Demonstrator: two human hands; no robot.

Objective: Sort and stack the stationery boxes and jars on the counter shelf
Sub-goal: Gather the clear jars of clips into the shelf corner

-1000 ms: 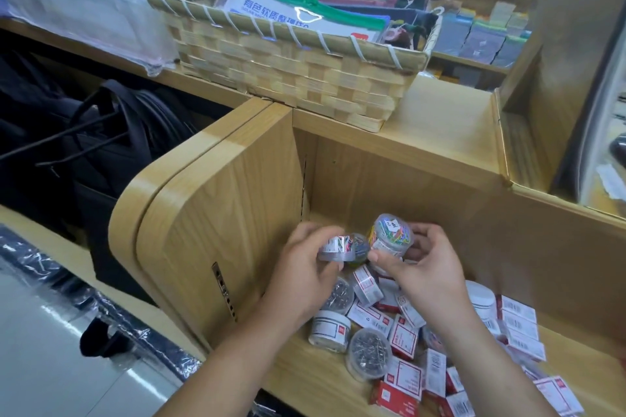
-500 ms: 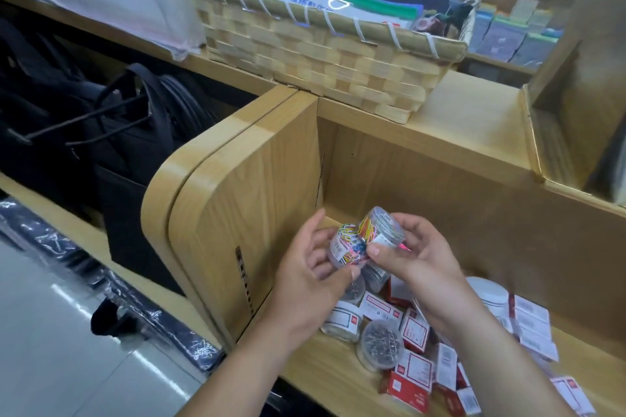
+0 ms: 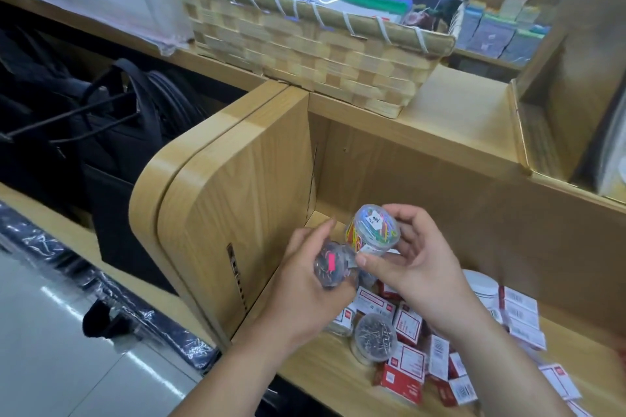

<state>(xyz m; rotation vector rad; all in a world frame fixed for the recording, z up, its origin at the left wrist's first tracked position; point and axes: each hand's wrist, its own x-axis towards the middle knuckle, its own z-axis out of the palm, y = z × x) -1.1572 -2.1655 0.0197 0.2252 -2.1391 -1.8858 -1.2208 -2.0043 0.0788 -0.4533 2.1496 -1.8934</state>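
Your left hand (image 3: 305, 291) is curled round a clear jar (image 3: 333, 267) with a pink sticker on it. The fingers wrap beneath it and its round face is turned up toward you. It is blurred, so its contents are hard to make out. Your right hand (image 3: 420, 267) pinches a jar of coloured paper clips (image 3: 372, 228), with the thumb on the near lower side and the fingers bent round the far side. Its lid is tilted up and carries a small white label. The hands are close together and the two jars are just beside each other; you cannot tell whether they touch. Both are held in the air above the left end of the shelf (image 3: 321, 376), toward its back left corner.

Below your hands, a jar of silver pins (image 3: 374, 337) stands upright on the shelf near the front edge. Red and white boxes (image 3: 410, 323) lie jumbled against it and spread on toward the right. A white-lidded jar (image 3: 481, 284) stands further back, just right of your right wrist. A small labelled jar (image 3: 338, 325) shows from under your left hand.

A rounded side panel (image 3: 244, 200) closes the shelf's left end. Above the back wall, the worktop (image 3: 457, 112) carries a woven basket (image 3: 305, 54) filled with zip pouches. Left of the panel, black bags (image 3: 101, 152) sit on a lower ledge.
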